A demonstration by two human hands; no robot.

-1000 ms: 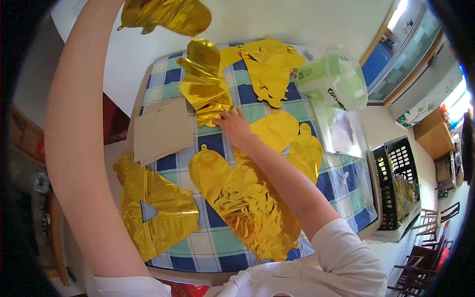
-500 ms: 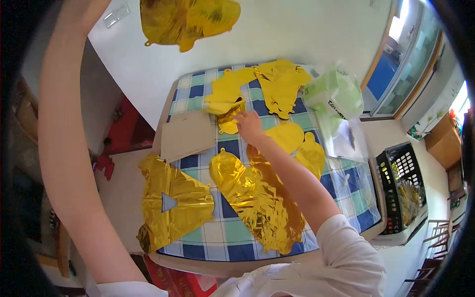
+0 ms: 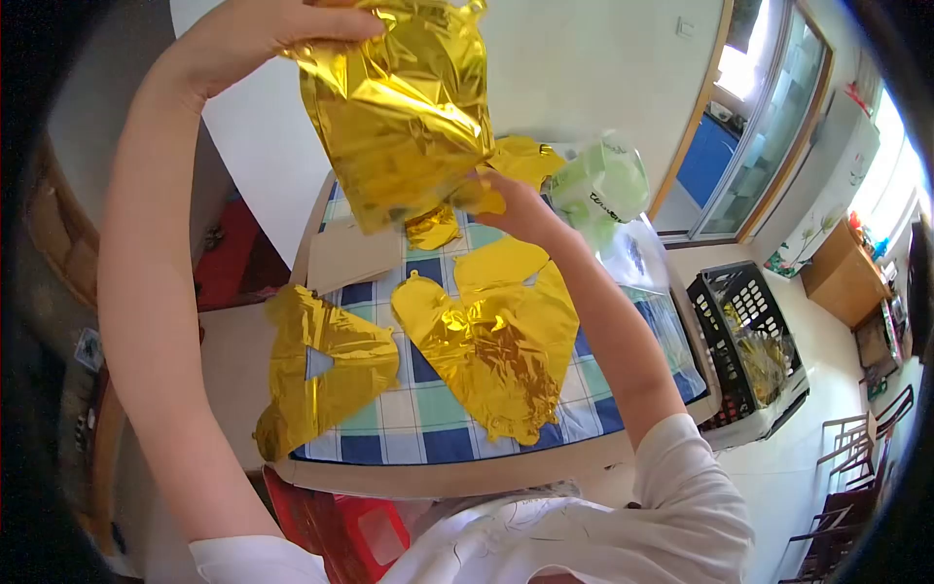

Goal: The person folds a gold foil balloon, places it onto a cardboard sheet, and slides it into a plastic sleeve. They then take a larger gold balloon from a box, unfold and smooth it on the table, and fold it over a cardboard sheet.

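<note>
A flat, deflated foil balloon [image 3: 399,117] of shiny gold, crumpled and creased with bright glints, is held up in the air above the far end of the checked surface [image 3: 428,428]. The left hand [image 3: 263,34] is closed around its top edge, and the right hand [image 3: 511,204] pinches its lower corner. Flat on the surface below lie more gold balloons [image 3: 496,350]. A green plastic bag [image 3: 598,185] sits at the surface's far right corner.

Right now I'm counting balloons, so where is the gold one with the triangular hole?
In the head view the triangle-hole balloon lies on the checked table's near-left corner, overhanging the edge, left of the large crumpled balloon.
</note>
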